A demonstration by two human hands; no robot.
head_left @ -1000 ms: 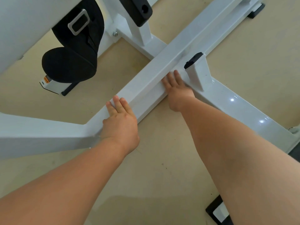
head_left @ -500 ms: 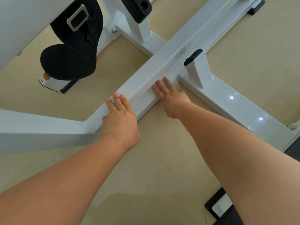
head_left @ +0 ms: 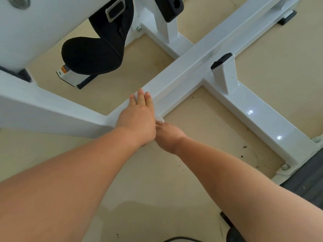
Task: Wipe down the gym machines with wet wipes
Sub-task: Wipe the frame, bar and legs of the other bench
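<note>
Lying flat with fingers straight and held together, the left hand (head_left: pixel 139 117) was pressed on the white gym machine frame (head_left: pixel 183 74). The right hand (head_left: pixel 168 135) was set just beside it and partly beneath it, at the frame's lower edge. Its fingers were hidden, so its grip could not be told. A small white corner of the wet wipe (head_left: pixel 160 119) was seen between the two hands, against the frame. Two hands, one wipe and one black pad (head_left: pixel 90 55) were counted.

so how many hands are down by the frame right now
2. The left hand lies flat on top of the white beam; the right hand is just beside it at the beam's near side, its fingers hidden.
</note>
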